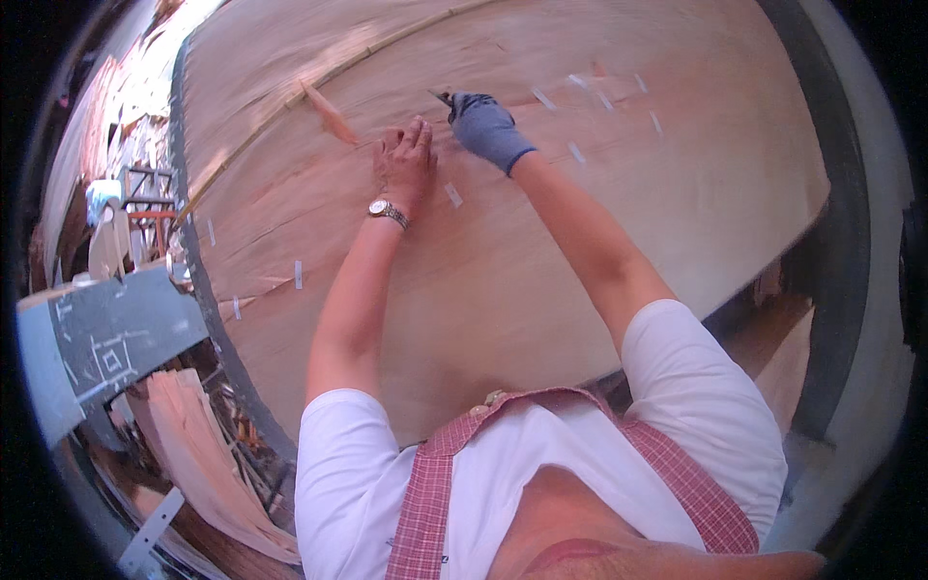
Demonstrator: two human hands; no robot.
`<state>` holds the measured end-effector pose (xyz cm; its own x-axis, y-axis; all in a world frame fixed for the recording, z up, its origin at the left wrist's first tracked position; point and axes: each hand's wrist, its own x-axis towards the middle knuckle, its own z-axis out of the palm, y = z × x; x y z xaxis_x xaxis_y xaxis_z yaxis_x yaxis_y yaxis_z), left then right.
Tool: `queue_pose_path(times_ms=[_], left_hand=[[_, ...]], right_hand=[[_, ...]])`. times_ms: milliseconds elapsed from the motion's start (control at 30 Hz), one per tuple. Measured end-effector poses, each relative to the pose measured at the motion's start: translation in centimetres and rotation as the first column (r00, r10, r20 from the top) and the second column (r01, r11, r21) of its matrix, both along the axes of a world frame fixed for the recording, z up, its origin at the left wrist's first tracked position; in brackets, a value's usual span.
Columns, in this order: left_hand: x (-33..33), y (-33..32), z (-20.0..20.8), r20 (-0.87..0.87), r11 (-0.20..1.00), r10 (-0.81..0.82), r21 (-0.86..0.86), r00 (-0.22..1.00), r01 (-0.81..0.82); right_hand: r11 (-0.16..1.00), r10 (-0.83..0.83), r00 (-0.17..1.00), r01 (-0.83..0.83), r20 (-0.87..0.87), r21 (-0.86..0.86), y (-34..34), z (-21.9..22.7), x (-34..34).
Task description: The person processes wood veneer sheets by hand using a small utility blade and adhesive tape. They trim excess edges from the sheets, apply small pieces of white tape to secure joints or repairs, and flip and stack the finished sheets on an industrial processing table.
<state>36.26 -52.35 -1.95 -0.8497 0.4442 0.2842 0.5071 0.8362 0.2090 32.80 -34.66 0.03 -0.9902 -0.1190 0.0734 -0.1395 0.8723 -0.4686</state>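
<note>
My bare left hand [404, 162], a watch [379, 208] on its wrist, lies flat with fingers stretched out on a large brown wood veneer sheet [464, 290]. To its right, my right hand [483, 126] wears a grey-blue glove with dark fingers and is closed around a small knife [442, 98]. The knife's tip points left, just above my left fingertips; whether it touches the sheet I cannot tell. A narrow orange veneer strip [331, 114] lies up and left of my left hand. A short piece of clear tape [453, 195] sits below and between my hands.
Several more tape pieces [577, 153] dot the sheet. A long thin bamboo stick [333, 72] crosses its far left part. Beyond the dark left edge stand a blue-grey metal bench [135, 324] and piled veneer scraps [208, 454]. A dark rim [839, 193] borders the right.
</note>
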Motion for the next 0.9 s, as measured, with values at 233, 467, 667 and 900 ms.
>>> queue_pose_path(times_ms=[233,467,667,900], left_hand=[[0.6,-0.3,-0.6,-0.091,0.998,0.039,-0.05,0.995,-0.044],[4.5,-7.9,1.3,0.133,0.988,-0.039,0.154,0.99,0.018],[22.5,-28.7,-0.2,0.031,0.952,0.305,-0.026,0.952,-0.304],[28.5,-37.3,-1.5,0.084,0.91,0.38,-0.214,0.921,-0.355]], right_hand=[[0.875,-0.221,0.854,0.387,0.471,-0.291,1.8,1.9,11.1],[0.843,-0.538,0.823,0.522,0.18,0.13,-1.8,2.1,19.3],[0.838,-0.535,0.838,0.542,0.109,-0.056,-13.1,2.1,32.3],[0.891,-0.422,0.899,0.436,0.122,-0.131,-30.1,-0.1,39.3]])
